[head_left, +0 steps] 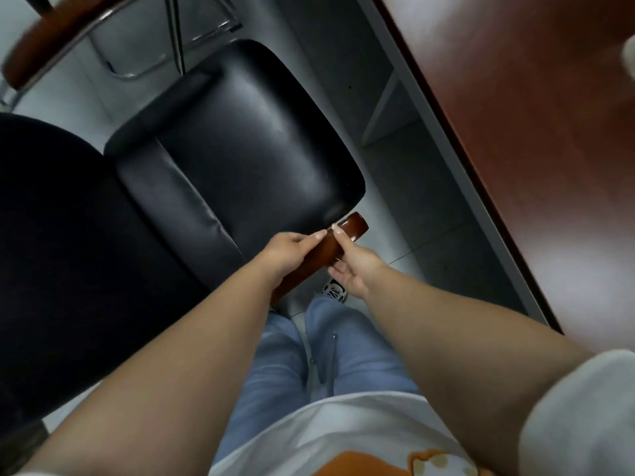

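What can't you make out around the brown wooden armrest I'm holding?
Head view:
- Glossy brown wooden armrest: near end hidden under the left hand and forearm.
- Black leather chair: base hidden beneath its seat.
- Pale object, right edge: blurred, cut off.

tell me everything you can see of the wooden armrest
The armrest is a glossy reddish-brown bar, wood by its look, with a rounded end. It runs slantwise beside the black seat. The left hand grips it from above, the right hand from its outer side, hiding its middle.
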The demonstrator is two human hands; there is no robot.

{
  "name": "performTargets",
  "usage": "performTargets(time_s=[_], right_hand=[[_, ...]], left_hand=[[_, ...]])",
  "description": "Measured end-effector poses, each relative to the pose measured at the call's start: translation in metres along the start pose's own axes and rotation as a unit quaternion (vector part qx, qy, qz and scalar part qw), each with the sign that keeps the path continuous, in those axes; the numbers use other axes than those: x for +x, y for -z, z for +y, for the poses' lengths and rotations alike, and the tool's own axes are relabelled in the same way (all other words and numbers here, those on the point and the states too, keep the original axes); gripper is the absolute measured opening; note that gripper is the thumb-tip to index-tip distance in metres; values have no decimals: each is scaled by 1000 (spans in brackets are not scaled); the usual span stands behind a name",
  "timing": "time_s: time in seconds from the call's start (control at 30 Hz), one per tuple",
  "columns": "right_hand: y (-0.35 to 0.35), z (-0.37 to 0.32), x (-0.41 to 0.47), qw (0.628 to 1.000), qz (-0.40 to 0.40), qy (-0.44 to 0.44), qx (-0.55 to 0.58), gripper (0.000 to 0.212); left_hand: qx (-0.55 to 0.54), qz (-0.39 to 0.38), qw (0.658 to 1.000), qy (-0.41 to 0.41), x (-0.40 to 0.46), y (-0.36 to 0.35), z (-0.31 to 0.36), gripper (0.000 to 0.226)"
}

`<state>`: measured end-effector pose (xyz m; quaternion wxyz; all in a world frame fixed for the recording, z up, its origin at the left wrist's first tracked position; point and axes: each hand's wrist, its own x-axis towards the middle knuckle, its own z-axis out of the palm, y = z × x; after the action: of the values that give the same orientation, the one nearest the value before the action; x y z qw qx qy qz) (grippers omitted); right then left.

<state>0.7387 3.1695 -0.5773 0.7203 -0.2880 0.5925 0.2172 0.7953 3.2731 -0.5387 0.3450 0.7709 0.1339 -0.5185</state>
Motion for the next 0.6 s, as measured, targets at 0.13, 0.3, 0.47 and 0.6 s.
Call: performTargets(time_s=[0.13,0.3,0.47,0.6], right_hand=[[4,2,4,998,28,15,-47,40],[2,-2,-5,970,143,102,-168,37],[-5,-7,-37,949,182,220,-136,45],[-27,3,-79,931,150,309,-125,28]], left_hand=[[-106,23,994,15,0,9,-12,44],[-169,63,984,-9,-16,33,-18,42],[-258,97,959,-57,-49,47,-18,35],[-333,112,932,-92,-89,58,-34,22]])
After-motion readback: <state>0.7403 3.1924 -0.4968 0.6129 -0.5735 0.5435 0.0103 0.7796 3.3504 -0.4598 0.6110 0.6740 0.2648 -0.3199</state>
